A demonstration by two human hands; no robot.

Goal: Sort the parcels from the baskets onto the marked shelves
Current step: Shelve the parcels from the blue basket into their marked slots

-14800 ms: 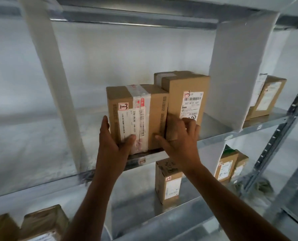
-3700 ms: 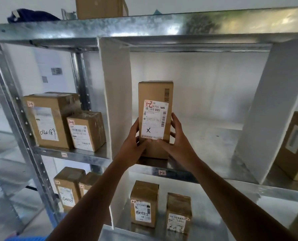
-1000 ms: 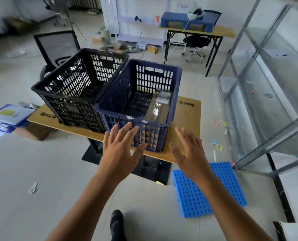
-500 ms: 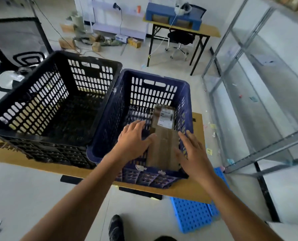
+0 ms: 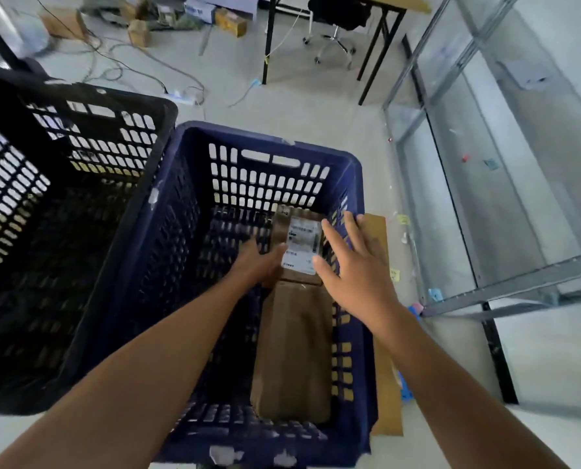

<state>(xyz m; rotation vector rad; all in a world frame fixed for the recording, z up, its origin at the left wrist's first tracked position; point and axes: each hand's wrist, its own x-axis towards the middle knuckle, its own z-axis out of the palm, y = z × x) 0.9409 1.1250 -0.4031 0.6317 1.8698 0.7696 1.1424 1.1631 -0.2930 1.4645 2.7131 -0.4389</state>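
Where cables (image 5: 126,67) trail, a board (image 5: 388,401) carries the blue basket (image 5: 269,138).

Black office chair (image 5: 336,11), black-legged desk (image 5: 380,45), tangled floor cables (image 5: 113,62), cardboard box (image 5: 231,22), white power strip (image 5: 181,96)

I am reaching down through the open top of the navy blue slotted plastic basket (image 5: 265,137). To the left of my left hand (image 5: 258,262), the inside of the basket is giving wide room. The tall brown cardboard parcel with a white label (image 5: 296,350) is standing between my hands, close along the right wall, leaving only a narrow gap under my right hand (image 5: 353,269). The black slotted plastic basket (image 5: 79,106) is crowding the blue one's left wall.
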